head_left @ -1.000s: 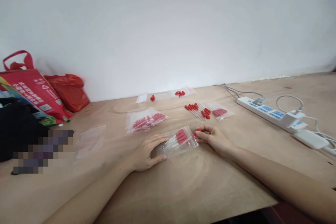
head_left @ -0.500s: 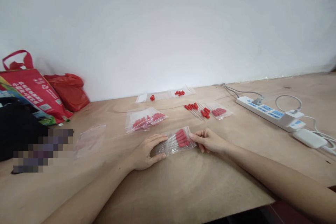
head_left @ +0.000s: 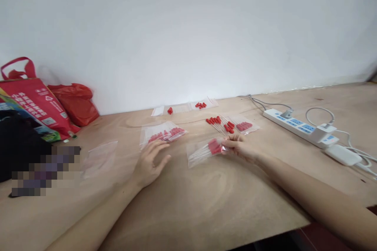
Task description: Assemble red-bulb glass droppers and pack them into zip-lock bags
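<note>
My right hand (head_left: 240,147) pinches the right end of a clear zip bag (head_left: 203,152), which holds several thin clear tubes with red rubber bulbs, like droppers. The bag is slightly blurred, its bulbs toward my fingers. My left hand (head_left: 151,162) is empty, fingers apart, beside a small pile of filled zip bags (head_left: 165,132) with red bulbs inside. Just beyond my right hand lie loose red-bulbed droppers (head_left: 220,124). Another filled bag (head_left: 245,125) lies to their right.
At the back sit red bulbs (head_left: 201,105) and thin tubes (head_left: 181,108) on clear bags. A flat clear bag (head_left: 100,157) lies left. A power strip (head_left: 294,123) with cables is right; a red shopping bag (head_left: 38,102) and red plastic bag (head_left: 75,102) stand left. The wooden table (head_left: 191,211) ends in front.
My left hand has let go of the clear bag and moved left toward the pile. My right hand has shifted the bag slightly right and away from me.
</note>
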`<state>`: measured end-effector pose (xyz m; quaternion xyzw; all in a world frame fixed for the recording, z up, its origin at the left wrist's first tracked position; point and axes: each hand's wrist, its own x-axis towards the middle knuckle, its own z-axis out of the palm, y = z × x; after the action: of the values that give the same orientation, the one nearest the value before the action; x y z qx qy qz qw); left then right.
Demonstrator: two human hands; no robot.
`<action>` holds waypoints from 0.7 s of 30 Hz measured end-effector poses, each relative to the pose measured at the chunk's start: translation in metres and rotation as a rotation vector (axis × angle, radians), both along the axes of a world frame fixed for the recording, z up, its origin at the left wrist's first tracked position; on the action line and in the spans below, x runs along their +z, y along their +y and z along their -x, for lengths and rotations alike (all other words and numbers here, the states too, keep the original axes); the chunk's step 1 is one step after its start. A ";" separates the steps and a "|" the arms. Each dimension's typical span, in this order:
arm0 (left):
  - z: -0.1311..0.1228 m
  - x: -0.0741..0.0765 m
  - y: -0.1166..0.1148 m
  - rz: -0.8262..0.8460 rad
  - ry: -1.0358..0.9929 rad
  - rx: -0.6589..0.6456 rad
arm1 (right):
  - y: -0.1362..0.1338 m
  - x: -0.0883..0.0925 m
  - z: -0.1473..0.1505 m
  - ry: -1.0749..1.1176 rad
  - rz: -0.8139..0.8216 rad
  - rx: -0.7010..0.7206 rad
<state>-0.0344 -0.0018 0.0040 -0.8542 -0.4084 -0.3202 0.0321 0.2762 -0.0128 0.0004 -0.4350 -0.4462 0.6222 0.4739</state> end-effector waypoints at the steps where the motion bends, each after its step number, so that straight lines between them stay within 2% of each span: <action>1: 0.011 0.001 0.005 -0.019 -0.040 0.092 | 0.002 0.000 -0.003 0.047 -0.018 -0.040; 4: 0.049 0.002 0.026 0.009 -0.128 0.469 | 0.010 -0.002 -0.006 0.130 -0.119 -0.147; 7: 0.081 0.004 0.056 0.279 -0.121 0.773 | 0.024 -0.005 0.006 0.141 -0.206 -0.248; 8: 0.087 0.004 0.066 0.345 -0.111 0.834 | 0.030 -0.006 0.014 0.140 -0.213 -0.283; 11: 0.087 0.006 0.095 0.457 -0.111 0.895 | 0.051 -0.008 0.046 0.214 -0.181 -0.383; 14: 0.071 0.009 0.113 0.500 -0.124 0.941 | 0.067 -0.009 0.082 0.260 -0.138 -0.428; 16: 0.061 0.012 0.119 0.509 -0.105 0.964 | 0.071 -0.009 0.101 0.260 -0.094 -0.383; 18: 0.055 0.014 0.122 0.514 -0.088 0.975 | 0.069 -0.010 0.114 0.235 -0.032 -0.277; 21: 0.053 0.015 0.122 0.538 -0.077 0.967 | 0.061 -0.011 0.118 0.173 0.061 -0.113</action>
<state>-0.0869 0.1204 0.0193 -0.5353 -0.8222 -0.1843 -0.0587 0.1581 0.0486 -0.0101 -0.4185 -0.3593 0.6428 0.5315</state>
